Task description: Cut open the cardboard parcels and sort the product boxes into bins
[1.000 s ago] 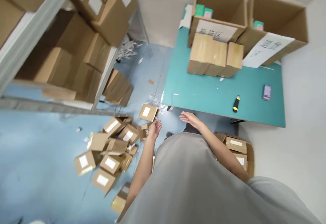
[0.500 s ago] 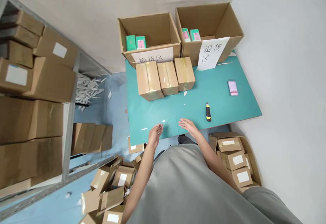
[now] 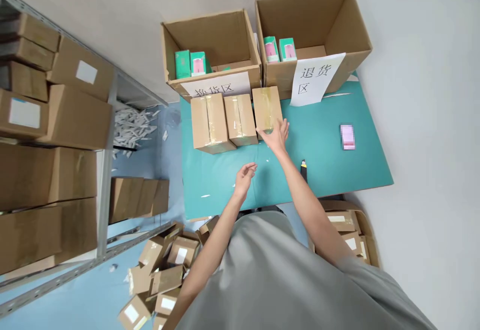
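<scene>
Three taped cardboard boxes stand side by side on the teal table (image 3: pixel 221 175). My right hand (image 3: pixel 275 136) is at the near end of the rightmost box (image 3: pixel 267 105), thumb to the left and fingers spread to the right; whether it touches the cardboard I cannot tell. My left hand (image 3: pixel 245 177) hovers over the table in front of the middle box (image 3: pixel 240 119), loosely curved and holding nothing. The left box (image 3: pixel 210 122) is untouched. A utility knife (image 3: pixel 303 169) with a black and yellow handle lies partly hidden behind my right forearm.
Two large open cartons, a left one (image 3: pixel 213 77) and a right one (image 3: pixel 279 76), hold green-and-pink boxes and carry paper signs. A blurred phone-like item (image 3: pixel 348 137) lies on the right. Shelves of cartons (image 3: pixel 78 115) stand left; box piles (image 3: pixel 167 280) lie below.
My right hand has moved forward from the table's near edge to the rightmost box. My left hand has shifted forward and right. The view has moved slightly.
</scene>
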`<state>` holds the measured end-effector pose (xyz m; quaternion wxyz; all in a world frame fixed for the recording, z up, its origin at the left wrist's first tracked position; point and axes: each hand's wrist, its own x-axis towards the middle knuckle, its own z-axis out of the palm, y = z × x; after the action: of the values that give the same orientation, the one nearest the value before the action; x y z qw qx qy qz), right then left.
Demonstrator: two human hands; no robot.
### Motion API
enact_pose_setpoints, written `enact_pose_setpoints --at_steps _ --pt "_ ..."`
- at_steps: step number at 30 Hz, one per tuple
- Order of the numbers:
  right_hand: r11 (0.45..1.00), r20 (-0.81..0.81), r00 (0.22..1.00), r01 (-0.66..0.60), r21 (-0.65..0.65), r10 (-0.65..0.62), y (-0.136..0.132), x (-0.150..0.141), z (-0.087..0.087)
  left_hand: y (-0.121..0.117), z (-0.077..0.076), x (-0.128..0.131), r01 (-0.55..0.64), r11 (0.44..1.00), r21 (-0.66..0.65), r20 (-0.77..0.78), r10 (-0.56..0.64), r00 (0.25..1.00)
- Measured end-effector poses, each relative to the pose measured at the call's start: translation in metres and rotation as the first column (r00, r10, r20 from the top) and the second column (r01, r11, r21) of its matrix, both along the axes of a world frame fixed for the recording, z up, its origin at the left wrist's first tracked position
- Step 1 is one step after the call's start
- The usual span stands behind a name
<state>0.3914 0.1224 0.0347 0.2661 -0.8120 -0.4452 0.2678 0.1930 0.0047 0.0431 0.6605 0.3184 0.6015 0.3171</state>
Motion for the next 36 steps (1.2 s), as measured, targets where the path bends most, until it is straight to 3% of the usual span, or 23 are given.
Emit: enact_pose_setpoints --at_steps 2,5,9,14,16,18,24,28,30,32,36 --pt "0.997 0.024 0.999 0.031 -0.072 -0.029 0.026 -0.009 -0.006 -0.006 0.001 0.002 0.052 0.999 0.013 0.004 -0.052 0.999" --pt "0.988 0.093 0.994 0.077 -0.133 -0.065 0.043 -0.018 -0.019 -0.012 0.001 -0.004 0.106 0.994 0.024 0.024 -0.107 0.994" --pt "0.983 0.130 0.987 0.110 -0.149 -0.091 0.050 -0.013 -0.025 -0.008 0.003 -0.025 0.083 0.997 -0.003 0.013 -0.083 0.996" --pt "0.987 0.164 0.984 0.090 -0.135 -0.068 0.043 0.007 -0.017 -0.003 0.004 -0.050 0.059 0.998 -0.037 0.033 -0.058 0.998" --pt "0.987 0.184 0.982 0.077 -0.138 -0.051 0.018 0.012 -0.014 -0.006 0.003 -0.060 0.066 0.997 -0.050 0.053 -0.063 0.997" --pt "0.987 0.210 0.977 0.069 -0.148 -0.037 -0.024 0.011 -0.014 -0.009 -0.001 -0.071 0.065 0.995 -0.077 0.067 -0.059 0.996" --pt "0.977 0.276 0.961 0.081 -0.196 -0.024 -0.190 -0.021 -0.014 -0.019 -0.018 -0.111 0.024 0.988 -0.155 0.084 -0.011 0.996" --pt "0.954 0.220 0.963 -0.087 -0.286 0.153 -0.265 -0.045 -0.004 -0.018 -0.027 -0.133 -0.035 0.983 -0.182 0.060 0.047 0.997" --pt "0.912 0.162 0.931 -0.265 -0.313 0.326 -0.277 -0.052 0.003 -0.015 -0.031 -0.141 -0.080 0.979 -0.186 0.026 0.087 0.996" --pt "0.827 0.089 0.853 -0.465 -0.316 0.514 -0.274 -0.056 0.008 -0.012 -0.034 -0.149 -0.125 0.978 -0.168 -0.017 0.124 0.992" --pt "0.638 -0.012 0.663 -0.725 -0.260 0.749 -0.235 -0.061 0.010 -0.013 -0.038 -0.165 -0.146 0.981 -0.127 -0.059 0.139 0.989"
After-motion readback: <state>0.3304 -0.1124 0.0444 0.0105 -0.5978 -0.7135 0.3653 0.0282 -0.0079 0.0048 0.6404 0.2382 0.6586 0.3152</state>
